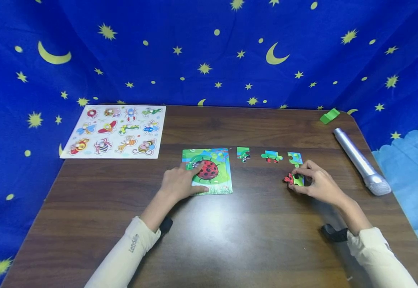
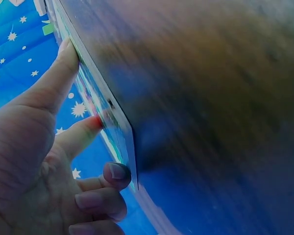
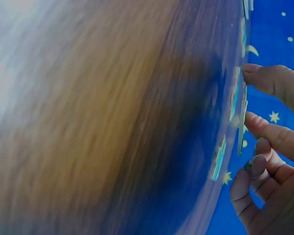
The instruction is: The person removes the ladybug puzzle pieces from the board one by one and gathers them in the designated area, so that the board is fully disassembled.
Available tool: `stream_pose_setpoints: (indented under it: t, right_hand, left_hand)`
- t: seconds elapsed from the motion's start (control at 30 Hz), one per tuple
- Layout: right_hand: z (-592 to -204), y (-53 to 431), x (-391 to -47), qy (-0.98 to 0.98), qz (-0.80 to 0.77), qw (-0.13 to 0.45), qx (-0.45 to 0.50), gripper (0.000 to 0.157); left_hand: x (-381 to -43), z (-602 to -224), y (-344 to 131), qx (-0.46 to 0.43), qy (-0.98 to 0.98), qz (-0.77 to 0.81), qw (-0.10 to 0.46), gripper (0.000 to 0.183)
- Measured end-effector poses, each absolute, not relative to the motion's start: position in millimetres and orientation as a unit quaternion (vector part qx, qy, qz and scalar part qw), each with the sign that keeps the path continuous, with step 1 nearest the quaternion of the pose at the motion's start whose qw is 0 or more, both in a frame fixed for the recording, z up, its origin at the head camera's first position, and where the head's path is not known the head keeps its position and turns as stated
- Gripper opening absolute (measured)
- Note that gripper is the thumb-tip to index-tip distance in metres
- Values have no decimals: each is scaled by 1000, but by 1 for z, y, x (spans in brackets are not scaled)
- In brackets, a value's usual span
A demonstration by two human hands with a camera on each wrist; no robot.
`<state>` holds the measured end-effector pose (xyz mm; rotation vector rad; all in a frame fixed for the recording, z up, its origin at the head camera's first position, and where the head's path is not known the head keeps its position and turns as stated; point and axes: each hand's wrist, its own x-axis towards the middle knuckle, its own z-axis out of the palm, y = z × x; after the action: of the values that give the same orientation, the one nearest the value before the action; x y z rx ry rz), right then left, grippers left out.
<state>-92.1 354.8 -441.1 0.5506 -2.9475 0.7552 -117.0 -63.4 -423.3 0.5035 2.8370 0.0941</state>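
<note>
A square ladybug puzzle board (image 1: 223, 178) lies flat near the table's middle. My left hand (image 1: 178, 182) rests on its left part, index finger and thumb stretched onto the picture; the left wrist view shows the other fingers bent by the board's edge (image 2: 123, 129). Farther right, my right hand (image 1: 318, 184) pinches a red and green puzzle piece (image 1: 298, 180) between thumb and fingers. Seen edge-on in the right wrist view, the held piece (image 3: 242, 125) looks thin. Three loose pieces lie in a row beyond: one by the board (image 1: 243, 153), a middle one (image 1: 271, 155), and a right one (image 1: 295, 158).
A white insect peg board (image 1: 119, 132) lies at the back left. On the right side are a silver microphone (image 1: 360, 162) and, near the back edge, a small green block (image 1: 329, 116). Behind the wooden table (image 1: 209, 240) hangs a blue star-patterned curtain (image 1: 180, 36).
</note>
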Motion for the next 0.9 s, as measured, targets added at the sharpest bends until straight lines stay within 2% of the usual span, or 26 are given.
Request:
stream_pose_setpoints:
  t: [0.3, 0.53, 0.7, 0.9]
  right_hand:
    - [-441, 361, -96, -953, 231, 34, 194, 40]
    - [-442, 371, -101, -959, 220, -8, 177, 42]
    - [-443, 376, -103, -960, 221, -32, 166, 49]
    - [-439, 367, -103, -957, 228, -10, 180, 55]
  left_hand:
    - [-117, -424, -67, 169, 976, 34, 131, 88]
    - [-118, -424, -66, 166, 976, 33, 138, 88]
    - [-119, -426, -65, 168, 975, 33, 143, 89]
    - [-118, -425, -65, 169, 975, 33, 142, 89]
